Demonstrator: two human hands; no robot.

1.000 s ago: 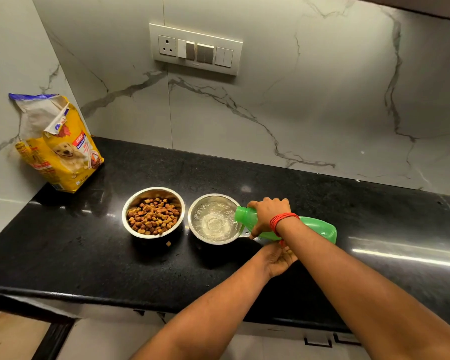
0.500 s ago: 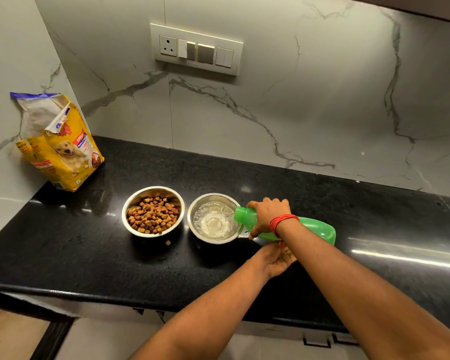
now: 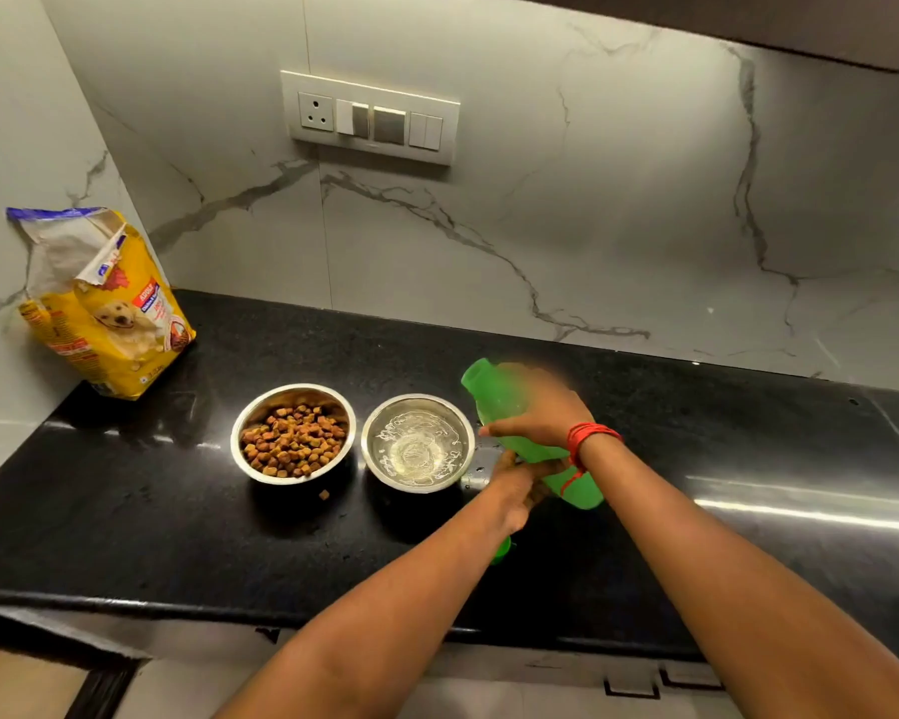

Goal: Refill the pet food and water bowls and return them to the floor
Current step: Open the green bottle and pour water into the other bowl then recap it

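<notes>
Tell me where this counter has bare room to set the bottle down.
Widest bare stretch: the counter right of the green bottle held by the right hand. Also bare: between the food bag and food bowl, and the front edge left of the forearms, save one stray kibble. Crowded: water bowl, bottle, left hand.

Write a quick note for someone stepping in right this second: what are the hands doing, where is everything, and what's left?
Right hand grips the green bottle, which is tilted with its mouth raised beside the water bowl; no stream shows.
Left hand is next to the bottle's lower part; its grip is unclear, and a green piece peeks out below it.
Food bowl holds kibble and the water bowl holds water; they sit side by side on the counter.
Left to do: put the bottle down, move both bowls to the floor.
</notes>
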